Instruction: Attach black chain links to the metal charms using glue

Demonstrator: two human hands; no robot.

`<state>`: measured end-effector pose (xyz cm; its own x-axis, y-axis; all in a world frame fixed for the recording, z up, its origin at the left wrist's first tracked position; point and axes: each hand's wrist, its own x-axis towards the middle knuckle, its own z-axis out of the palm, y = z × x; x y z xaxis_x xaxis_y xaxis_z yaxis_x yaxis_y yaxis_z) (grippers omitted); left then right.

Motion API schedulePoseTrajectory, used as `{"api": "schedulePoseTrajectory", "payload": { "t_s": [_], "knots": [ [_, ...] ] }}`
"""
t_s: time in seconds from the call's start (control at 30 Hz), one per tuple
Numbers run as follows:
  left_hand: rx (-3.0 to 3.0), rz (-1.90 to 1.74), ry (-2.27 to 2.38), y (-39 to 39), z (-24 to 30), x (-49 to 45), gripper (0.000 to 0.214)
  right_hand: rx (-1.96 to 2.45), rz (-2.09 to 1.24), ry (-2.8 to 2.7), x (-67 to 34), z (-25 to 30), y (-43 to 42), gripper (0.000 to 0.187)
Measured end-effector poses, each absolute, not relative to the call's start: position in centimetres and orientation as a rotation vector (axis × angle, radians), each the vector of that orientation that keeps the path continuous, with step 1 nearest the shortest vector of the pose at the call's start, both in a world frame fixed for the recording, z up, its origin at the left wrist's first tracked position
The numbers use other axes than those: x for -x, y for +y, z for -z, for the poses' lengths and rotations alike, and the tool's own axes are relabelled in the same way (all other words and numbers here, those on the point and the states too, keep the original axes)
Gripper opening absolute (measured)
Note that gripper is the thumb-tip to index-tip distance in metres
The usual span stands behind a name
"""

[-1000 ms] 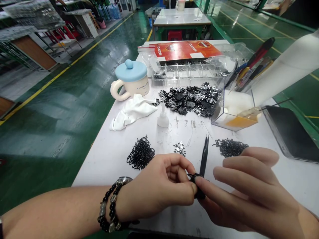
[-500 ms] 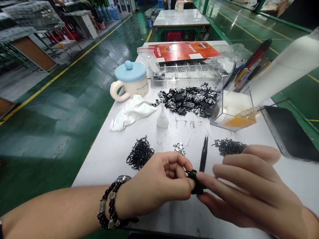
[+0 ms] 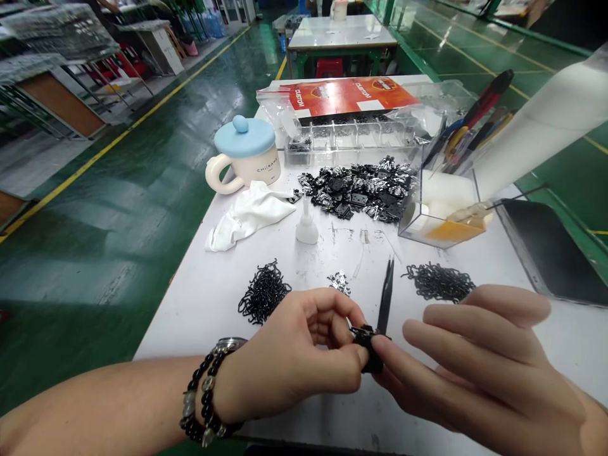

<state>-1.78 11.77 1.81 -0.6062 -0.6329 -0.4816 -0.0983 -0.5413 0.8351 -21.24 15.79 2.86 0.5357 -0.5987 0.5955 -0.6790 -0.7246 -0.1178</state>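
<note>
Between thumb and forefinger, my left hand (image 3: pixel 304 354) pinches a small black part (image 3: pixel 368 349), a flat piece with thin metal bits at its upper edge. My right hand (image 3: pixel 479 367) grips the same part from the right with index finger and thumb; its other fingers are spread and slightly blurred. Much of the part is hidden by the fingertips. Just beyond it, black tweezers (image 3: pixel 386 294) point away from me. A heap of black hook-shaped pieces (image 3: pixel 264 292) lies past my left hand, a similar pile (image 3: pixel 439 282) past my right, and small silver pieces (image 3: pixel 340 282) between them.
Farther back lie a heap of black and silver parts (image 3: pixel 361 190), a white squeeze bottle (image 3: pixel 306 228), a white cloth (image 3: pixel 251 215) and a blue-lidded mug (image 3: pixel 244 152). A clear tool holder (image 3: pixel 427 221), a dark phone-like slab (image 3: pixel 555 247) and a compartment box (image 3: pixel 346 149) surround the work area.
Both hands still hold the black part, which has shifted and turned only slightly. The right hand's loose fingers have moved a little; the whole view has drifted slightly left.
</note>
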Motion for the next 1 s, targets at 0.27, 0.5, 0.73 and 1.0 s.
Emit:
{"api": "schedulePoseTrajectory", "payload": {
  "t_s": [0.27, 0.5, 0.73, 1.0],
  "knots": [
    [-1.165, 2.123, -1.282, 11.7, -1.9, 1.5, 0.018, -2.648, -0.909, -1.004, 21.8, -2.5, 15.2, 0.009],
    [-1.136, 2.138, -1.225, 11.5, -2.1, 1.5, 0.017, -2.690, -0.888, -0.926, 22.0, -2.4, 14.5, 0.010],
    [-1.138, 2.136, -1.218, 11.6, -2.1, 1.4, 0.018, -2.680, -0.874, -0.934, 22.1, -2.4, 14.6, 0.010],
    [-1.124, 2.129, -1.224, 11.5, -2.0, 1.5, 0.017, -2.799, -0.974, -0.922, 22.2, -2.1, 14.5, 0.022]
  ]
}}
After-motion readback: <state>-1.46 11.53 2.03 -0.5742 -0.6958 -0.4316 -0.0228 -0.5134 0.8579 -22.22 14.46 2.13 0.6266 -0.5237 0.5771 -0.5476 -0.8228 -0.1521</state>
